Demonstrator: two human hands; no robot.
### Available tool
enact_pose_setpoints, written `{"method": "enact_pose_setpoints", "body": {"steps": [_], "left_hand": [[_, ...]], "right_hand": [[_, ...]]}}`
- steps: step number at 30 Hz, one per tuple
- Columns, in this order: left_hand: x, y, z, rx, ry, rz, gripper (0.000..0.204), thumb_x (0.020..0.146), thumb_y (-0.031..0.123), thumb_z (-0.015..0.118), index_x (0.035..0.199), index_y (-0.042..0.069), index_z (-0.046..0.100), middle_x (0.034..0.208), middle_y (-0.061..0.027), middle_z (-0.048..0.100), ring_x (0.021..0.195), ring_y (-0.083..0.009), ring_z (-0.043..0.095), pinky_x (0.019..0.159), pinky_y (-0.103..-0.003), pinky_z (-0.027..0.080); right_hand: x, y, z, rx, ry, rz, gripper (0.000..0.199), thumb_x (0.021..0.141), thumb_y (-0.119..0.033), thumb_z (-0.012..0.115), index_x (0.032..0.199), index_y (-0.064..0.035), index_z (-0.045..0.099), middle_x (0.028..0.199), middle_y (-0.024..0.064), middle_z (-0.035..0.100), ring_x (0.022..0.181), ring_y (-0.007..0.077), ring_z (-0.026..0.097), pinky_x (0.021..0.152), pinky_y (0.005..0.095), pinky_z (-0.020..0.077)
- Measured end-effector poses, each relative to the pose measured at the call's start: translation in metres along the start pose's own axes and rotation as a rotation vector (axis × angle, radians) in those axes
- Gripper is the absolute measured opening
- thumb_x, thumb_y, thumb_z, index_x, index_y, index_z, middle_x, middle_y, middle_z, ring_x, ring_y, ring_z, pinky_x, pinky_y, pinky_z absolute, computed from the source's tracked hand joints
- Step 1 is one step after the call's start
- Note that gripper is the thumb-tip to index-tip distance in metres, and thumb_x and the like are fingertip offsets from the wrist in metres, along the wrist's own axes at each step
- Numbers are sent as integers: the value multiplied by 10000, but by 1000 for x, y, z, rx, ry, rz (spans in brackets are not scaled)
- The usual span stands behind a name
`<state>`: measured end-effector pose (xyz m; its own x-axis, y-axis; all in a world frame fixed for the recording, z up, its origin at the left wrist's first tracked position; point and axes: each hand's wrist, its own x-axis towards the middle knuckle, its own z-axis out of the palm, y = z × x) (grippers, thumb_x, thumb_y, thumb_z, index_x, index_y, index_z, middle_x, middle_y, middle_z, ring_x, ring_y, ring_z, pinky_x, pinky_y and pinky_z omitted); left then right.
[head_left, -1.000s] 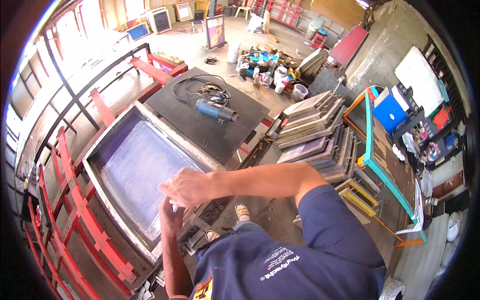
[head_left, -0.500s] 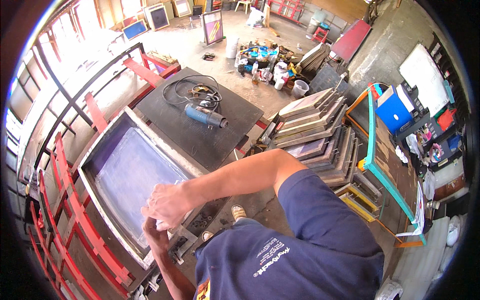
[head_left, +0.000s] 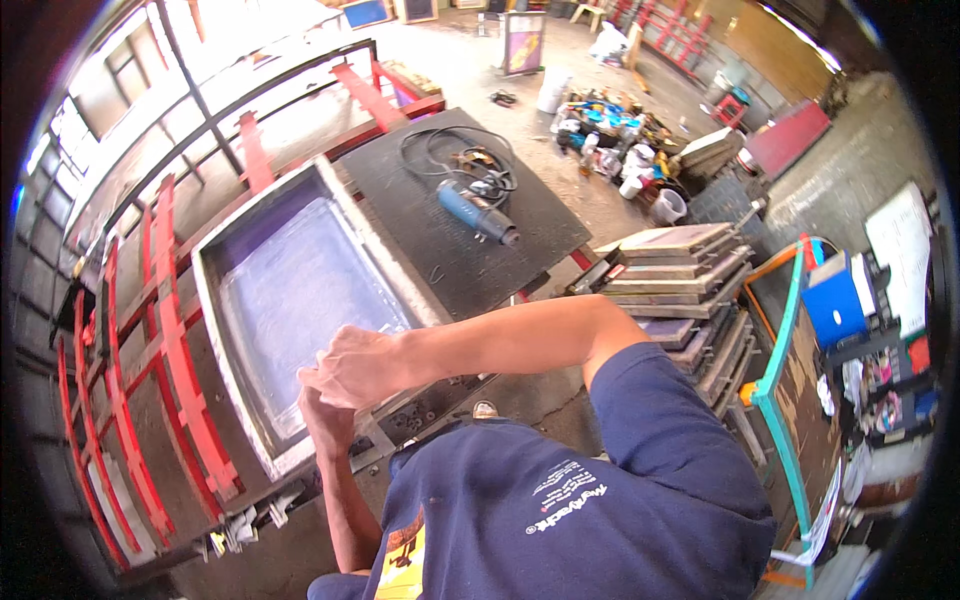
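Observation:
My right hand (head_left: 362, 368) is closed, fingers curled, above the near end of a screen-printing frame (head_left: 219, 318). Right against it, my left hand (head_left: 325, 415) is closed too, its fingers partly covered by the right. What the two hands grip between them is hidden. Under them lies the frame's purple-blue mesh (head_left: 300, 290), hazy with pale streaks, inside a worn whitish rim. Beyond the frame, on a black board (head_left: 400, 185), rests a blue heat gun (head_left: 468, 210) with its dark cord coiled behind it.
Red metal rails (head_left: 180, 370) run along the left. Several stacked screen frames (head_left: 680, 265) stand to the right, near a teal-edged table (head_left: 775, 400) and blue binder (head_left: 832, 300). Farther off, bottles and tubs (head_left: 610, 135) crowd the floor.
My view has turned, so the frame, board and heat gun sit farther right in the picture. Both hands stay together over the frame's near end; a pale bit between them is now hidden.

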<state>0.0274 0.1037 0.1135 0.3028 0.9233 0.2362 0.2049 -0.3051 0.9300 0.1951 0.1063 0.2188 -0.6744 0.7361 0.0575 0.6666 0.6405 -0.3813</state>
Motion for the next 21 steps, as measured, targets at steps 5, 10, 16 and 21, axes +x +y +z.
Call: {"method": "enact_pose_setpoints", "body": {"steps": [5,10,16,21], "left_hand": [[-9,11,-30,22,-179,53,330,718,3,579,1046,-9,622,993,-168,672,979,-275,633,846,-389,467],[6,6,-10,198,-44,41,228,696,52,710,889,9,595,849,-126,643,763,-266,604,700,-371,476],[-4,35,-32,194,-170,95,411,699,79,715,1083,-5,595,850,-170,662,764,-370,626,732,-387,488],[-5,33,-17,118,-13,224,354,696,58,717,1031,-1,616,874,-145,671,926,-292,673,790,-381,516]], "right_hand": [[-1,-14,-18,-60,-7,-70,378,843,-304,594,1014,32,593,782,214,674,787,326,691,725,454,533],[11,-9,-13,-66,-155,28,393,856,-344,564,1020,12,591,784,209,677,766,322,692,708,447,541],[1,-29,-23,-89,-82,11,305,879,-274,561,1016,-2,561,898,232,667,798,343,683,718,449,536],[1,-11,-4,-92,163,-133,340,890,-297,561,1054,1,563,915,180,677,812,350,676,745,467,524]]}}
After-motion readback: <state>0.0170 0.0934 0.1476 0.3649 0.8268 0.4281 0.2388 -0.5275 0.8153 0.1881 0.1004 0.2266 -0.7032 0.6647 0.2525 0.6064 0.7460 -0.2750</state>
